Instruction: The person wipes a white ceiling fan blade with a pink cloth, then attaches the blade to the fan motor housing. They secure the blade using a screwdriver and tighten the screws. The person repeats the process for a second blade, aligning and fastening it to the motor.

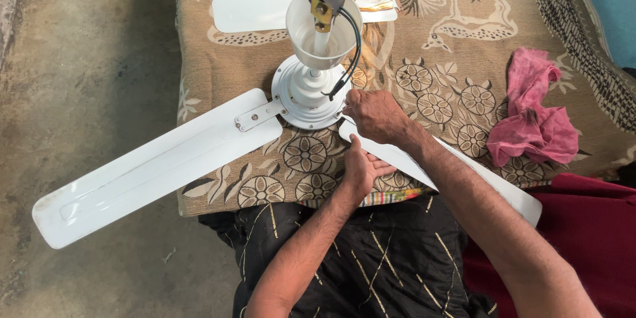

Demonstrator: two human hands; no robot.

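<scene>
A bare grey concrete floor (86, 79), stained and scuffed, fills the left side. A low piece of furniture is draped in a tan patterned cloth (464, 40) printed with turtles, deer and flowers, lit by soft, even light. At the upper right corner shows a plain turquoise wall (613, 0).

Fan blades (152, 169) flank the hub; pink cloth (533, 119) lies well clear.

One head-worn view, looking steeply down and close over the person's lap at the white ceiling fan (311, 89) on the patterned cloth (464, 46), with concrete floor (86, 79) along the left.
</scene>
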